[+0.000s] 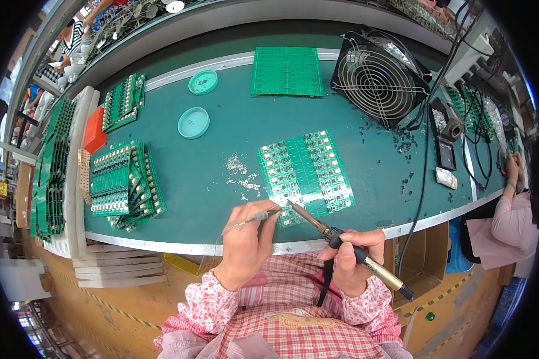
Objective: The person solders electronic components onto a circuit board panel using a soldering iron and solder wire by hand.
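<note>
In my right hand is a soldering iron, gripped by its dark handle. Its tip points up and left, at the near part of a green circuit board panel with rows of small components. My left hand pinches a slim clear tube with what looks like solder wire, close to the iron's tip. Whether the tip touches the board is too small to tell. Left of the panel lies a scatter of tiny pale parts.
Stacked boards and a red box stand at left. Two round turquoise dishes and bare green panels lie farther back. A black fan, loose black parts, cables and an iron stand occupy the right. Another person's sleeve shows there.
</note>
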A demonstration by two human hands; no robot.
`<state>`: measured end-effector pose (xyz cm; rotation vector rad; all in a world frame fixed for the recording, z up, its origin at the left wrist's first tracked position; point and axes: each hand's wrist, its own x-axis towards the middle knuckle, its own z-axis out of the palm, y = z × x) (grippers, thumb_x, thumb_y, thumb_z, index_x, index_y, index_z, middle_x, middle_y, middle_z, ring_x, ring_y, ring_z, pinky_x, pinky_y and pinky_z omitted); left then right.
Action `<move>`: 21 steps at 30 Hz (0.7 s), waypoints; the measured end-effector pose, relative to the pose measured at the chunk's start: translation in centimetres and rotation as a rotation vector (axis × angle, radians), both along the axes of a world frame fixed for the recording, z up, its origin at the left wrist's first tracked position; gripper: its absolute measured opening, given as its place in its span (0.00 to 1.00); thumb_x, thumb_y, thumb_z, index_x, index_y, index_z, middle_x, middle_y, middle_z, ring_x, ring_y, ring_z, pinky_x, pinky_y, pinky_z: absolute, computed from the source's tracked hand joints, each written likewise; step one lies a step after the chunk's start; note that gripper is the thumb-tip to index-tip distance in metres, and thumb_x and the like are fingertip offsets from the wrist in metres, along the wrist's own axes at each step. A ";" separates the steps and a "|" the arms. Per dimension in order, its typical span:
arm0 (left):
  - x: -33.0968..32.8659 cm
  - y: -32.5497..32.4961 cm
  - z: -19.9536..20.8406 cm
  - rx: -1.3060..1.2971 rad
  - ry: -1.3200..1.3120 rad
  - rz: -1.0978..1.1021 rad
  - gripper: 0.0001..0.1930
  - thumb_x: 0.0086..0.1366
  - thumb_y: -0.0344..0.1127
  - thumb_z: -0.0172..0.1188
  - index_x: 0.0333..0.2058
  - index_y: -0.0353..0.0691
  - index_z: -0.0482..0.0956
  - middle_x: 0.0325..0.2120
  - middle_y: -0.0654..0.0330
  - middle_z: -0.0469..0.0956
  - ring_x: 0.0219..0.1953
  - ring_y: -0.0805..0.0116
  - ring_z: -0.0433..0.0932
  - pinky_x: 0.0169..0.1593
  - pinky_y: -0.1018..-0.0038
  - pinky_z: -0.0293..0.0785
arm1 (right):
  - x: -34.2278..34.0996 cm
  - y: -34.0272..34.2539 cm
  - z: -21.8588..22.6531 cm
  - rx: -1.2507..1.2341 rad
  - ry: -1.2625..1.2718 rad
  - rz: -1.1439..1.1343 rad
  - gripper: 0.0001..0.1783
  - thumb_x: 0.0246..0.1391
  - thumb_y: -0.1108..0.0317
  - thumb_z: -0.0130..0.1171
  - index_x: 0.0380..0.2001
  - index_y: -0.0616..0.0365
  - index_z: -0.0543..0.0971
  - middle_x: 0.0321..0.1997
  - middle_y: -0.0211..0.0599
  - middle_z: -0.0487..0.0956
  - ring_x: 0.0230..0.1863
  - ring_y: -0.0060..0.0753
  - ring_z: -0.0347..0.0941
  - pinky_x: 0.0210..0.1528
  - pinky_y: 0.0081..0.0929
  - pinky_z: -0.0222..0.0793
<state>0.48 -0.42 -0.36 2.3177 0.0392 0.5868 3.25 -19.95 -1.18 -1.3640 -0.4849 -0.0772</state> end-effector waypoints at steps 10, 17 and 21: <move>0.0 0.0 0.0 0.008 -0.005 0.012 0.09 0.61 0.22 0.62 0.40 0.37 0.79 0.38 0.55 0.82 0.39 0.55 0.80 0.42 0.66 0.75 | 0.7 0.2 0.1 -0.214 0.141 -0.101 0.08 0.59 0.72 0.61 0.35 0.61 0.71 0.20 0.36 0.81 0.21 0.22 0.79 0.24 0.21 0.74; 0.0 0.0 0.0 -0.003 -0.010 0.010 0.09 0.60 0.21 0.62 0.40 0.37 0.79 0.38 0.55 0.82 0.38 0.56 0.80 0.42 0.67 0.75 | 1.0 0.7 -0.2 -0.279 0.061 -0.113 0.08 0.55 0.74 0.64 0.33 0.60 0.73 0.21 0.34 0.81 0.20 0.21 0.78 0.23 0.20 0.72; 0.0 0.0 0.0 -0.002 -0.016 0.012 0.10 0.60 0.21 0.63 0.40 0.37 0.79 0.38 0.56 0.82 0.38 0.56 0.80 0.42 0.67 0.75 | 0.9 0.6 -0.7 -0.329 -0.013 -0.156 0.08 0.53 0.73 0.67 0.32 0.60 0.76 0.23 0.35 0.82 0.20 0.23 0.77 0.23 0.22 0.70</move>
